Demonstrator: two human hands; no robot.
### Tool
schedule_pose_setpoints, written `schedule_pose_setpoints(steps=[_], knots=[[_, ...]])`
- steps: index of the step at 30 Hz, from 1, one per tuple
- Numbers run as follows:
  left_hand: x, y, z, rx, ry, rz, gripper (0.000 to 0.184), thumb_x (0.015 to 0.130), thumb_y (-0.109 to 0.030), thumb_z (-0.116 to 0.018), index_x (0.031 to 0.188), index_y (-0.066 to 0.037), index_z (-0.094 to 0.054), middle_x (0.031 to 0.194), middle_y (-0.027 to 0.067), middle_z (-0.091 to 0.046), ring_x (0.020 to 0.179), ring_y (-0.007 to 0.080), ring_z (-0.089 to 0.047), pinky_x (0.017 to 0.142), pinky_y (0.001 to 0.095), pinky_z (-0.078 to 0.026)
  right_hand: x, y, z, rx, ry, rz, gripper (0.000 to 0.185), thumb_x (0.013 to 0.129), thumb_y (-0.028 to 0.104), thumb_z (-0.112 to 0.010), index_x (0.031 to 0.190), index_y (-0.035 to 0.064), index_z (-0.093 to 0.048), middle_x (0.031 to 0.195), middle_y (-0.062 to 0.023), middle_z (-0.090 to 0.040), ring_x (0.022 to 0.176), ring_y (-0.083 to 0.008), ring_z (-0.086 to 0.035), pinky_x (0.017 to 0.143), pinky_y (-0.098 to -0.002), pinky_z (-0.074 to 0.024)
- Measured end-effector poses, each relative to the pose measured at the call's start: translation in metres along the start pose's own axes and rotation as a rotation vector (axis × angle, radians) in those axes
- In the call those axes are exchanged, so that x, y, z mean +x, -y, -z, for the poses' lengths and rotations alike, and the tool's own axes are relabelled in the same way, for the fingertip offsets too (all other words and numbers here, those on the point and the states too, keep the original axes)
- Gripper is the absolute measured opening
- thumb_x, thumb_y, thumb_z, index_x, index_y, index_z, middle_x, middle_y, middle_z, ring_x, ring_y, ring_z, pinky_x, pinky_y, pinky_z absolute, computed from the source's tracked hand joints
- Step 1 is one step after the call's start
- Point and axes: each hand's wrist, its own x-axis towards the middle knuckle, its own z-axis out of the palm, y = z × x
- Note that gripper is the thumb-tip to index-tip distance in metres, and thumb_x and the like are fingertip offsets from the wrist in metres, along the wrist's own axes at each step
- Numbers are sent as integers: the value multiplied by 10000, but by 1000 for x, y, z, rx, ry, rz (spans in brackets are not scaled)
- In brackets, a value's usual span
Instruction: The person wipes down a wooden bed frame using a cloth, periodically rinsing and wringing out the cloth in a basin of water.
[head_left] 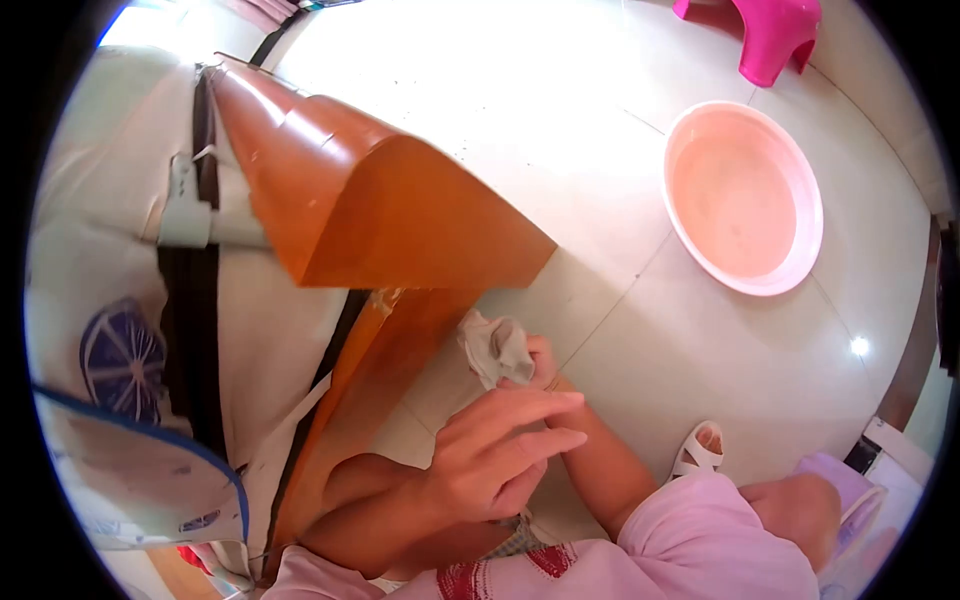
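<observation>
My right hand (541, 364) is closed around a crumpled, pale grey-white cloth (495, 347), close to the lower edge of an orange-brown wooden panel (430, 215). Nearer to me, my left hand (505, 445) is held up with its fingers apart and nothing in it. It partly overlaps my right forearm in the view. The wooden piece has a curved, glossy top and stands beside the fabric-covered furniture on the left.
A pink basin (814, 220) stands on the tiled floor at the right, apparently holding water. Beyond it is a magenta stool (765, 40). My sandalled foot (703, 446) is at the lower right. Patterned fabric (130, 490) fills the left side.
</observation>
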Motion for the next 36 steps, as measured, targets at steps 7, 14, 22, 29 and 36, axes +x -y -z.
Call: schedule_pose_setpoints(steps=[7,14,22,29,36], knots=[[21,-8,-14,-83,9,148,373,602,125,-594,935,-7,-697,1045,166,-649,817,267,-650,669,322,-533,14,51,-30,-381,-545,72,420,797,56,-671,1190,43,-523,1159,-73,-566,1112,-227,-537,921,-349,-478],[88,-74,-3,-38,31,244,341,709,150,-566,996,-12,-650,1071,166,-621,805,236,-645,671,295,-526,27,160,-43,491,-1041,-158,353,946,268,-535,1231,59,-537,1200,-59,-568,1126,-156,-534,948,-303,-432],[193,-129,27,11,195,723,298,768,119,-539,1031,2,-618,1017,148,-644,981,245,-633,851,349,-502,81,285,-74,227,-1094,-465,337,940,256,-569,1184,28,-602,1101,-36,-630,1017,-125,-574,897,-281,-437],[223,-66,60,242,-43,651,231,803,103,-530,1006,22,-603,1165,184,-555,1056,281,-576,876,338,-483,143,264,-58,-142,-1027,-752,235,957,234,-531,1116,72,-587,1023,13,-611,983,-96,-561,851,-263,-440],[226,1,87,240,-477,847,166,845,106,-504,952,15,-594,1038,127,-551,928,195,-550,805,261,-459,252,221,-52,-531,-738,-872,165,953,199,-546,1022,49,-544,929,3,-563,879,-87,-518,747,-236,-433]])
